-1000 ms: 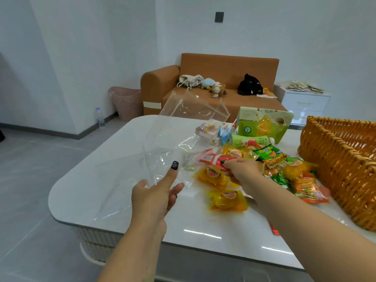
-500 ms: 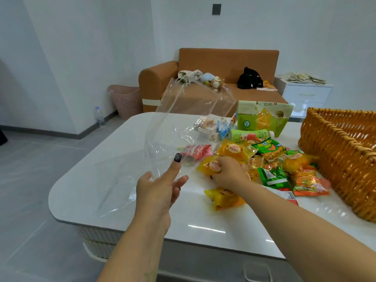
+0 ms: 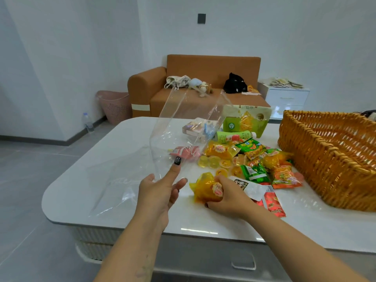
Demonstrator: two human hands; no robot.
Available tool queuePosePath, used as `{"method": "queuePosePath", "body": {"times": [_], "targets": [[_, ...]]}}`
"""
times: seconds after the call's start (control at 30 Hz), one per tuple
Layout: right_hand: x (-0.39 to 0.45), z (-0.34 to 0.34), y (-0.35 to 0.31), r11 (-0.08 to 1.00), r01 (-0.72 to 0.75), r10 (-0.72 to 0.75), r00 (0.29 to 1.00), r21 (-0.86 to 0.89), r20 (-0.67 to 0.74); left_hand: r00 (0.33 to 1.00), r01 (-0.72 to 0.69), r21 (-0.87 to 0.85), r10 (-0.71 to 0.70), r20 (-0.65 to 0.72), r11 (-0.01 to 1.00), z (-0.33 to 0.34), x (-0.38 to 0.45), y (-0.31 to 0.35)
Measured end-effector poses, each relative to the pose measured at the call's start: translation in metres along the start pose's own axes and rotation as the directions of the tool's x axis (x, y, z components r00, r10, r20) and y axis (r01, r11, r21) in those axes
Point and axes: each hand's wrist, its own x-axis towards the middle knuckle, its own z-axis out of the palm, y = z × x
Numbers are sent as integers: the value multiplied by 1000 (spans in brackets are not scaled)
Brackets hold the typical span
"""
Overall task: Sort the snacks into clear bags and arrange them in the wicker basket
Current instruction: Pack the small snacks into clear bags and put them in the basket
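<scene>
My left hand (image 3: 157, 192) pinches the lower edge of a clear bag (image 3: 183, 127) and holds it upright over the white table (image 3: 122, 200), its mouth open at the top. My right hand (image 3: 225, 197) grips yellow jelly packets (image 3: 205, 187) just right of the bag. A pile of snacks (image 3: 250, 157) lies between my hands and the wicker basket (image 3: 329, 159) on the right: yellow, green, orange and red packets, small jelly cups, a green bottle (image 3: 234, 136) and a green pouch (image 3: 246, 123).
More clear bags (image 3: 116, 186) lie flat on the table at the left. A brown sofa (image 3: 203, 82) with soft toys stands behind, a pink bin (image 3: 116, 106) to its left, a white drawer unit (image 3: 286, 98) to its right.
My right hand has gathered up the yellow jelly packets from the table and drawn them towards me. The clear bag has been lifted more upright in my left hand.
</scene>
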Motion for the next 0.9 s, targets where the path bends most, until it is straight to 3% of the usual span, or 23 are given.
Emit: {"method": "queuePosePath", "body": {"times": [0.13,0.2,0.3,0.37,0.43,0.67,0.73,0.9], "targets": [[2,1,-9,966,6,-15,999,-257,-33,1000,-3,13,3,3,1000,0,-6,3],[-7,-3,-12,966,-4,-21,996,-258,-92,1000,-2,27,2,11,1000,0,-9,2],[-35,-19,-17,972,-144,188,952,187,-241,999,-4,63,2,45,998,4,-16,-1],[-54,-38,-19,855,-170,325,912,491,-251,998,-22,80,17,64,997,7,-23,-3],[-71,-60,-22,722,-139,363,910,678,-200,997,-50,107,44,57,993,8,-28,-4],[-144,-132,-42,480,167,188,939,861,-287,973,-215,282,229,-17,935,-7,-31,-14],[-158,-143,-40,395,192,178,943,898,-280,957,-266,390,289,-1,882,-10,-32,-15],[-164,-152,-37,325,185,123,964,927,-235,896,-391,616,436,85,683,-11,-40,-16]]}}
